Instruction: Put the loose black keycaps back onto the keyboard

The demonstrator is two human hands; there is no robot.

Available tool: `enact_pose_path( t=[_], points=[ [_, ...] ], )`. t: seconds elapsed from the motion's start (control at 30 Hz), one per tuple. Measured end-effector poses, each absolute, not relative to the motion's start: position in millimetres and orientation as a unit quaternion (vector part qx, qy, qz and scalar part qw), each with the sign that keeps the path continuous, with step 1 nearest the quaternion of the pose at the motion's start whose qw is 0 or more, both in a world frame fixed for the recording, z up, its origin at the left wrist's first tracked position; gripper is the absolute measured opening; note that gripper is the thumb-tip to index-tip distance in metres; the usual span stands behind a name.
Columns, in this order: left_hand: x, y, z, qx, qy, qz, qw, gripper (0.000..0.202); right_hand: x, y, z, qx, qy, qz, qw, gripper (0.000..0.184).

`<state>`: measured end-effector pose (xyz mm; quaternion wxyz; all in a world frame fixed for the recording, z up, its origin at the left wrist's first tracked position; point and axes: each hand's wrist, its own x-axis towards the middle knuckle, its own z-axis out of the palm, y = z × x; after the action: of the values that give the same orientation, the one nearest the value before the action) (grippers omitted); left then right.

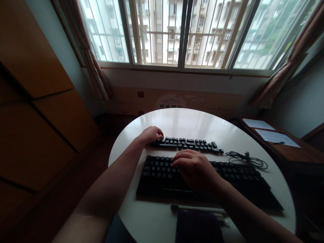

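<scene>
Behind a black keyboard, loose black keycaps lie in rows on the white table. My left hand is at the left end of these rows, thumb and fingers closed in a pinch at a keycap there. Over the middle of the keyboard, my right hand is bent down with its fingers together. Its fingertips and thumb are mostly hidden, so anything between them does not show. Keys stand on the keyboard to both sides of that hand.
A coiled black cable lies right of the keycaps. Near the front edge of the round table are a brush with a white handle and a dark purple cloth. Papers and a pen lie on a brown side table.
</scene>
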<state>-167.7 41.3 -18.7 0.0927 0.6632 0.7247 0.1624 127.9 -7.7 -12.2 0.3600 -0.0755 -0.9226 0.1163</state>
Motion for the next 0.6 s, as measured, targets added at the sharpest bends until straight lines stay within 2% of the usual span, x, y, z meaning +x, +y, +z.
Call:
enact_pose_path(
  t=[0.3, 0.43, 0.6],
  points=[
    [-166, 42, -17, 0.662, 0.725, 0.174, 0.07, 0.018, 134, 3, -8, -0.155, -0.91, 0.139, 0.358, 0.027],
    [-152, 38, -7, 0.661, 0.702, 0.261, 0.052, 0.02, 139, 13, -10, -0.214, -0.893, 0.143, 0.369, 0.028],
    [-118, 27, 7, 0.716, 0.551, 0.392, 0.174, 0.019, 141, 24, -9, -0.288, -0.868, 0.128, 0.385, 0.024]
  ],
)
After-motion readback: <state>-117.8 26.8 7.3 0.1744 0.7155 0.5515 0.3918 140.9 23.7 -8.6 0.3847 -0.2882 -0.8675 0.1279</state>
